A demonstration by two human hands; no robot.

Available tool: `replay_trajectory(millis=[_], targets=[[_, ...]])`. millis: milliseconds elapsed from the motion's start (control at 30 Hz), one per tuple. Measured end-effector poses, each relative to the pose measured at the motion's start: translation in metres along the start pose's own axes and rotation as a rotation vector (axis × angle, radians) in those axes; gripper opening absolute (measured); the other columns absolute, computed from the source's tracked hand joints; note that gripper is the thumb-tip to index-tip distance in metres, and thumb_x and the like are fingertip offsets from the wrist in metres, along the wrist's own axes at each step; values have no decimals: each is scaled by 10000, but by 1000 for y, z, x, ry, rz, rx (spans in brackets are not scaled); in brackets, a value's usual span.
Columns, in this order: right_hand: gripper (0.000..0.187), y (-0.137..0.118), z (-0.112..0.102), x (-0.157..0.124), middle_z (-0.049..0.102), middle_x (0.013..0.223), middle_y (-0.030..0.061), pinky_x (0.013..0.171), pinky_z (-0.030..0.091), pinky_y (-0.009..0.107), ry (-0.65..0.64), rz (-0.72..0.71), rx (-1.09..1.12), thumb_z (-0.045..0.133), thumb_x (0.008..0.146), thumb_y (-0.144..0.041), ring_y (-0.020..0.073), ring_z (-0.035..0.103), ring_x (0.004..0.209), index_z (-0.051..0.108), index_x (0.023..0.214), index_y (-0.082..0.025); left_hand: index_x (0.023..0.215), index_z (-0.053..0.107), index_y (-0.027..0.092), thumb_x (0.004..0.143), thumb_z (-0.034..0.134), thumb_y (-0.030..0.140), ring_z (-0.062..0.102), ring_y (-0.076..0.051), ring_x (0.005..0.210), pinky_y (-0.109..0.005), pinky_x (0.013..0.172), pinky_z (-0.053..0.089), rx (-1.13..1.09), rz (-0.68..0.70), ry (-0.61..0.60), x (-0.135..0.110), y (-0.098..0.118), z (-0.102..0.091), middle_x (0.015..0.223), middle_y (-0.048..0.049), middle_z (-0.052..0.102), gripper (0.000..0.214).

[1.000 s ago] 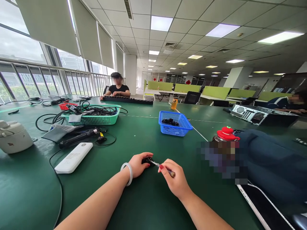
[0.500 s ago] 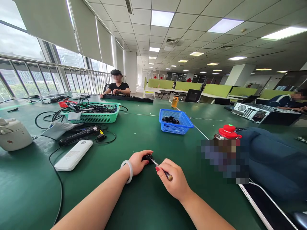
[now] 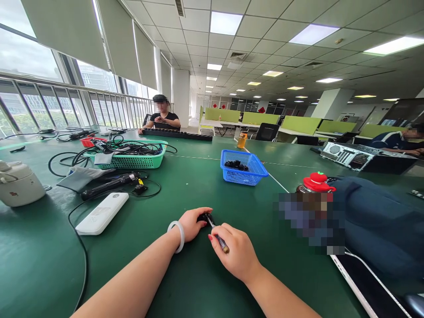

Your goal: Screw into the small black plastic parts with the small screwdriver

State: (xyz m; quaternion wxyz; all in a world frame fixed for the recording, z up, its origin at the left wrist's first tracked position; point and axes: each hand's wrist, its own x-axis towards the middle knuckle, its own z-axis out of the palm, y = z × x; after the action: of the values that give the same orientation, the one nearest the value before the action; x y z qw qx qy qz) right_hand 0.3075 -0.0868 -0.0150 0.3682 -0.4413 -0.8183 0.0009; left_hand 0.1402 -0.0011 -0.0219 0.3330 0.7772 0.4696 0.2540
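My left hand (image 3: 191, 224), with a white bangle at the wrist, is closed around a small black part (image 3: 208, 217) low over the green table (image 3: 185, 278). Fingers cover much of that part, so its exact kind is unclear. In my right hand (image 3: 236, 248) is a screwdriver (image 3: 222, 243), pinched by its handle. Its metal shaft slants up and left, and the tip meets the black part. Beyond both hands stands a blue basket (image 3: 245, 178) holding several small black pieces.
Left are a white power bank (image 3: 102, 214), a white jug (image 3: 21, 185) and a green basket (image 3: 135, 164) full of cables. A red-lidded jar (image 3: 316, 182), dark cloth (image 3: 374, 221) and tablet (image 3: 371, 282) lie right. Across the table sits a person (image 3: 164, 118).
My right hand has shifted slightly left, and the screwdriver stands at a steeper angle against the black part. My left hand keeps its hold almost unmoved.
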Motion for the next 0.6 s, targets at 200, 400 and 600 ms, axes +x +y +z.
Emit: replay_trajectory(millis=[200,400,600], targets=[[254,-3,7,-3,524,667,6,516,269,256,-60,-93,-166,421,934,-217,105,444,515,597,753,-186,1267,567,211,740,521,44,577,-181,1159,-312,1057,404,-8,0,-36,-1,4,-2,1246,-29,639,554],[267,-11,31,-11,511,646,19,506,172,299,-132,-180,-373,473,906,-211,109,404,471,558,654,-182,1253,563,232,719,523,24,587,-178,1142,-318,1052,413,-25,8,-28,0,2,-1,1216,-18,656,574],[269,-15,32,-9,523,648,18,502,204,290,-93,-88,-273,453,914,-225,112,420,487,564,673,-184,1247,557,236,713,526,16,588,-173,1139,-324,1052,414,-44,15,-30,1,-1,0,1208,-25,658,579]])
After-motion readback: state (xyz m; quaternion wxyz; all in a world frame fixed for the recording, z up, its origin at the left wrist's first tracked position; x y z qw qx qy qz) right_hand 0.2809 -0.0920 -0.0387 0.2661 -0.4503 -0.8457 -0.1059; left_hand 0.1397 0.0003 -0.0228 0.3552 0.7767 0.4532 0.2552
